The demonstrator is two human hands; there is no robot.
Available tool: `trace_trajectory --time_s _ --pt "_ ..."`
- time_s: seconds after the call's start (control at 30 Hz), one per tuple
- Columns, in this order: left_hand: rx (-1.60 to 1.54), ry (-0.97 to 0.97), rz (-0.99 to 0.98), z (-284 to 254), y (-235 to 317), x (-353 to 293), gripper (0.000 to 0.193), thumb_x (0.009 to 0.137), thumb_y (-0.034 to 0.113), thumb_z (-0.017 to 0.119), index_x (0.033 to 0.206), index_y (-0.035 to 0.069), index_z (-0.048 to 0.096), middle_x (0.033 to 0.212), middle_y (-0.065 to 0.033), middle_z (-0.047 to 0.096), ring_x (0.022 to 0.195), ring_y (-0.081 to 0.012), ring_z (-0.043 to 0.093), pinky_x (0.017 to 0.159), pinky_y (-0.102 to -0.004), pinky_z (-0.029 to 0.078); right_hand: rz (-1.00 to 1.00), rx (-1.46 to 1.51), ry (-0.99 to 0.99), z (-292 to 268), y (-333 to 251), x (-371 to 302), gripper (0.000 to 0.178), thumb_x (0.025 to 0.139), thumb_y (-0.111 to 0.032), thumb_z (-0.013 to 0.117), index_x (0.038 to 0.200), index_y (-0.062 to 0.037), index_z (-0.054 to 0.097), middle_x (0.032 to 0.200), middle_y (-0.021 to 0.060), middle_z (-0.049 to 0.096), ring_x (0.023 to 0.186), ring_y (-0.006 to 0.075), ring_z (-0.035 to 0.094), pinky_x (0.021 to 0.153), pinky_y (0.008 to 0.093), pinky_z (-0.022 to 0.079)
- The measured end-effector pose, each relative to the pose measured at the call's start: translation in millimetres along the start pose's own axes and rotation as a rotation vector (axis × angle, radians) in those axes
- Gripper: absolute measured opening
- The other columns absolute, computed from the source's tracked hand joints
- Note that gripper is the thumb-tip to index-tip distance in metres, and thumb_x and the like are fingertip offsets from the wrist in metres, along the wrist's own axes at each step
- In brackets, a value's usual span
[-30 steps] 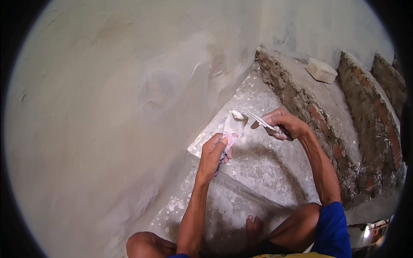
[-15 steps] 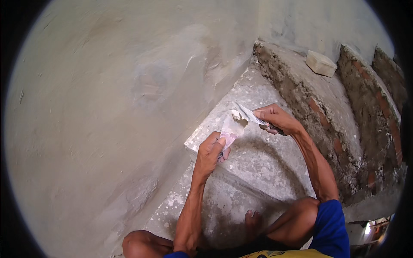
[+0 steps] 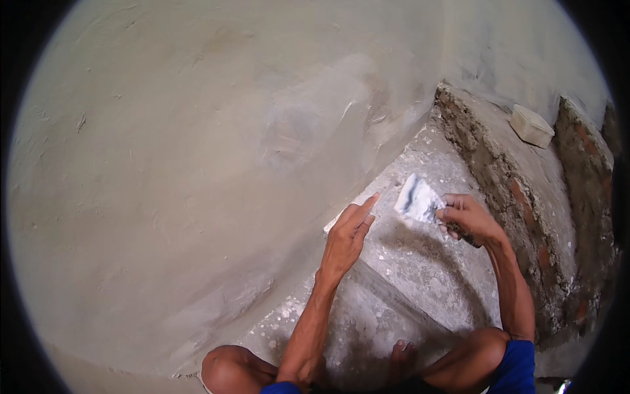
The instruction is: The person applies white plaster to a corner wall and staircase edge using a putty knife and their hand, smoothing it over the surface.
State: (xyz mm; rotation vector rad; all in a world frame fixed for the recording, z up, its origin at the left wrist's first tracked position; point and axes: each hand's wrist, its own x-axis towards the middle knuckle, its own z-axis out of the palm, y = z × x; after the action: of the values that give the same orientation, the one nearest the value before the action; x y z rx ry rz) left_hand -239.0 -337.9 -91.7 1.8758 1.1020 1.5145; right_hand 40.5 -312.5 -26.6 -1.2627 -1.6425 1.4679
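Note:
My right hand (image 3: 467, 217) grips a putty knife (image 3: 419, 199) by its handle. Its broad blade is tilted up to the left and smeared with white putty. To the left, close to the wall, is my left hand (image 3: 348, 238), back upward. Its index finger and thumb point up and to the right, the other fingers curl out of sight, and whatever they hold is hidden beneath the hand. Both hands are above a rough concrete step (image 3: 426, 282) spotted with white, and they are apart from each other.
A grey plastered wall (image 3: 184, 164) with smoother patches fills the left side. Unfinished steps with rough mortar and brick faces (image 3: 525, 203) rise at the right. A pale block (image 3: 531, 126) rests on one step. My bent knees (image 3: 236, 371) and a bare foot are near the lower edge.
My hands have moved apart, and the two putty knives no longer meet. The left one has turned out of sight; the right one now shows its white-smeared face. The view has shifted left.

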Motion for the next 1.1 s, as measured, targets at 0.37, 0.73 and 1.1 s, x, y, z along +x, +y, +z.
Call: trace_trajectory --time_s 0.37,0.73,1.1 --pt "0.552 -0.108 0.341 -11.7 -18.0 9.8 0.054 0.083 -0.003 0.065 0.131 0.020 0.061 0.081 -0.0095 0.056 0.077 -0.0254 0.055 0.073 -0.0372 0.045 -0.107 0.092 -0.081 -3.9 14.8 -0.9 0.014 0.090 -0.014 0.060 0.087 -0.0004 0.061 0.063 0.0044 0.060 0.043 0.0069 0.049 0.041 0.0214 0.038" --pt "0.748 -0.537 0.202 -59.4 -3.7 49.2 0.047 0.090 0.004 0.059 0.135 0.018 0.056 0.084 -0.0127 0.051 0.079 -0.0301 0.052 0.073 -0.0417 0.043 -0.280 0.526 0.192 -31.0 49.6 76.2 0.030 0.098 -0.018 0.050 0.122 0.0008 0.047 0.085 0.0109 0.065 0.056 0.0095 0.060 0.043 0.0238 0.053" --pt "0.226 -0.464 -0.372 -114.9 119.8 -41.1 0.024 0.100 0.015 0.052 0.108 -0.003 0.066 0.085 -0.0084 0.063 0.076 -0.0157 0.058 0.070 -0.0291 0.046 -0.342 0.236 0.498 47.2 16.8 181.3 0.051 0.097 -0.032 0.041 0.137 -0.0008 0.046 0.087 0.0144 0.059 0.071 0.0252 0.060 0.066 0.0395 0.054"
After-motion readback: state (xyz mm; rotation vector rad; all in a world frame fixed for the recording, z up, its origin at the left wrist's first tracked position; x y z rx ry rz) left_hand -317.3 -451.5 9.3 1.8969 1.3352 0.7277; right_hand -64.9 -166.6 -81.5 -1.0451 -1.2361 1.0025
